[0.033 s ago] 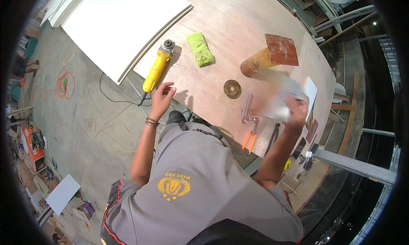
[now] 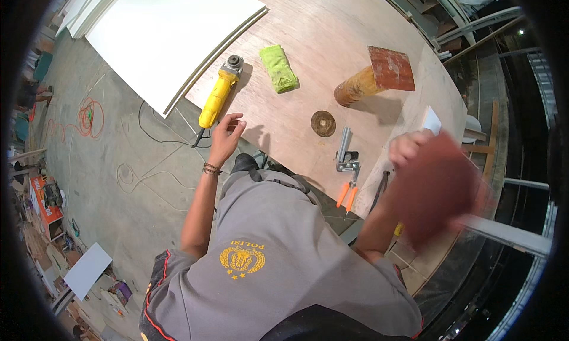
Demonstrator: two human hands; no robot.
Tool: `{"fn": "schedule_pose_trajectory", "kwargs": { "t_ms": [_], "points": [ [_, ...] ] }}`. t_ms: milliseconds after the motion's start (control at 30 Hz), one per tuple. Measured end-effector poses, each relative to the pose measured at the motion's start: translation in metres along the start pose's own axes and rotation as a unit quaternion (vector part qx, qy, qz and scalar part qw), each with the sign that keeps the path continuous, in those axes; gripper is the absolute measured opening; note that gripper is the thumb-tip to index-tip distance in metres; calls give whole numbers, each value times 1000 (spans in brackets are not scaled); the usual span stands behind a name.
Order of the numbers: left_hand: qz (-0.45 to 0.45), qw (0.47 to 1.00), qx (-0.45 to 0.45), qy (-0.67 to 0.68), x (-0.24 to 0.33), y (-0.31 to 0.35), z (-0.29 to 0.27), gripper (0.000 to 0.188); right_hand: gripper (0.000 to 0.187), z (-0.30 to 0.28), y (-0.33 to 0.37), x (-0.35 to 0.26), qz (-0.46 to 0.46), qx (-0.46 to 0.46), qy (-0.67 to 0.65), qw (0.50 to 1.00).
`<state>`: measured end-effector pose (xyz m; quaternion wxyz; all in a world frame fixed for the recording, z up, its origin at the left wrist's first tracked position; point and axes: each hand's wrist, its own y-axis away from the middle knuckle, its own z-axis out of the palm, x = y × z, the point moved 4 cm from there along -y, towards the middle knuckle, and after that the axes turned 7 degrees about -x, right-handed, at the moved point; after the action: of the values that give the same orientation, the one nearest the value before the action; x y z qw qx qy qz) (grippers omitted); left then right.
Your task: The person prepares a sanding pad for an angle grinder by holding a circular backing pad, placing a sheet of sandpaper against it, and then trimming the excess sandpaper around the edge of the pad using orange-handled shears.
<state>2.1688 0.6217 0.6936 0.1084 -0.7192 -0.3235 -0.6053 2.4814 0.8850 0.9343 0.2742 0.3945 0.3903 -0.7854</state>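
Note:
My right hand (image 2: 408,147), smeared by motion, grips a reddish-brown sheet (image 2: 435,193) at its upper left edge, over the right side of the table. The sheet is blurred and hides part of my forearm. My left hand (image 2: 225,138) is at the table's near left edge, fingers loosely apart, with nothing visible in it. Just beyond its fingertips lies a yellow angle grinder (image 2: 217,98). A round, worn disc (image 2: 323,123) lies flat between my hands. To the disc's right are a grey metal fitting (image 2: 347,157) and orange-handled pliers (image 2: 347,194).
A folded lime-green cloth (image 2: 278,69) lies on the wooden tabletop (image 2: 320,15). Farther right stands a yellow-brown cylinder (image 2: 357,87) with a reddish-brown plate (image 2: 392,68) on its end. A large white panel (image 2: 172,39) covers the far left. Cables (image 2: 133,175) trail across the floor.
My right hand has swung right and nearer me. A pale blur was at that hand; now it shows a reddish-brown sheet. My left hand has not visibly moved.

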Motion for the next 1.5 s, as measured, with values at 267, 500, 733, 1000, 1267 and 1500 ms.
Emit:
{"fn": "schedule_pose_trajectory", "kwargs": {
  "t_ms": [267, 500, 733, 1000, 1267, 1500],
  "points": [
    [13, 1000, -7, 17, 6, -2, 5, 33, 24, 8, -1, 73, 340, -83, 723, 596],
    [2, 999, 1, 52, 42, 19, 14, 36, 16, 32, 1, 87, 296, -41, 695, 655],
    [278, 958, 77, -13, 165, 67, 29, 45, 18, 76, -8, 84, 282, -49, 658, 696],
    [323, 925, 43, -195, 165, 67, 39, 41, 13, 83, -11, 72, 284, 44, 479, 829],
    [138, 978, -18, 157, 130, 55, 20, 43, 20, 79, -9, 69, 289, 99, 218, 927],
    [104, 956, -110, 251, 143, 56, 5, 65, 25, 60, -8, 89, 295, 98, 121, 943]
  ]
}}
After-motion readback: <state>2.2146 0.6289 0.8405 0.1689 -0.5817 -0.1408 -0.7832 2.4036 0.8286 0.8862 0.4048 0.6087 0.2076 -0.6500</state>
